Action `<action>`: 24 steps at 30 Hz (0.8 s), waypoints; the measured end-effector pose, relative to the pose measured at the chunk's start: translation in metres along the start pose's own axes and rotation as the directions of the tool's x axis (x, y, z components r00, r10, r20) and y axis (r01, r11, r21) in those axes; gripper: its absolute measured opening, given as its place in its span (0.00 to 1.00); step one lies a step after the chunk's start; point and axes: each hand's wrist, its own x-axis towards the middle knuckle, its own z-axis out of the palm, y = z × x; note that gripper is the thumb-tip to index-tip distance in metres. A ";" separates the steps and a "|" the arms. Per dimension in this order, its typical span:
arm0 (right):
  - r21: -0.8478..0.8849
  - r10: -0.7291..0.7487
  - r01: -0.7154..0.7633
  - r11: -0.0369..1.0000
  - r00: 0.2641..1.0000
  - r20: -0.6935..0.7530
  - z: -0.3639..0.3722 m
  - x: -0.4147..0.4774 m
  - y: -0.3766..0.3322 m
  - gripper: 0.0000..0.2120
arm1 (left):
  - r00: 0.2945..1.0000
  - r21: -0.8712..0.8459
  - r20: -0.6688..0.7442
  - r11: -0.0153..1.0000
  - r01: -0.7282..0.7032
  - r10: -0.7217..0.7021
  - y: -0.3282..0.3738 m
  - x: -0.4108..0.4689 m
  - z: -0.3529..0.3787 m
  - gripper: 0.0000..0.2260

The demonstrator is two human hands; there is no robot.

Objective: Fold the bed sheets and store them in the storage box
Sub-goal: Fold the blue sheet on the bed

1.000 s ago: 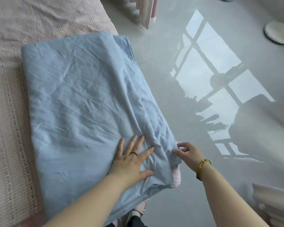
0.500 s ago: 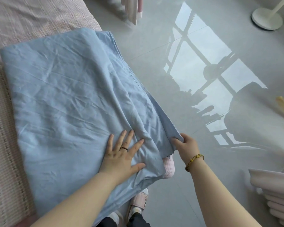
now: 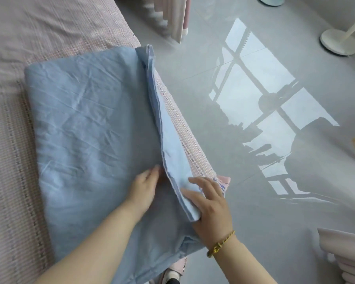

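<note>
Head view: blue sheet (image 3: pixel 90 119) on pink bed (image 3: pixel 49 27), glossy grey floor (image 3: pixel 275 214); right fingers (image 3: pixel 202 181) pinch sheet edge, left fingers (image 3: pixel 151 173) flat.

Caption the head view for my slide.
Right hand grips the folded sheet on the bed; left hand rests on it.

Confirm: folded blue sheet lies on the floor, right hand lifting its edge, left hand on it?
One error, the surface: the head view shows the folded blue sheet on the bed. Right hand lifts its edge, left hand rests on it.
</note>
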 end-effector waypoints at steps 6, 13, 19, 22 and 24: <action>-0.082 -0.072 0.122 0.989 0.890 0.450 0.006 0.006 0.002 0.21 | 0.986 -0.047 0.010 0.985 0.167 -0.167 0.001 0.035 -0.011 0.11; 0.077 0.162 -0.307 0.949 0.681 0.714 -0.025 0.037 -0.009 0.26 | 0.964 0.031 -0.009 0.964 0.264 -0.264 -0.012 0.044 -0.017 0.17; 0.231 0.441 -0.615 0.754 0.734 0.516 0.001 0.124 0.002 0.12 | 0.954 -0.006 0.104 0.959 0.282 -0.280 -0.014 0.041 -0.030 0.14; 0.231 0.503 -0.645 0.728 0.732 0.460 0.033 0.179 0.009 0.18 | 0.955 -0.031 0.121 0.961 0.275 -0.269 -0.020 0.043 -0.033 0.13; 0.236 0.501 -0.642 0.730 0.736 0.454 0.049 0.211 0.013 0.21 | 0.954 -0.010 0.121 0.961 0.278 -0.274 -0.022 0.043 -0.035 0.14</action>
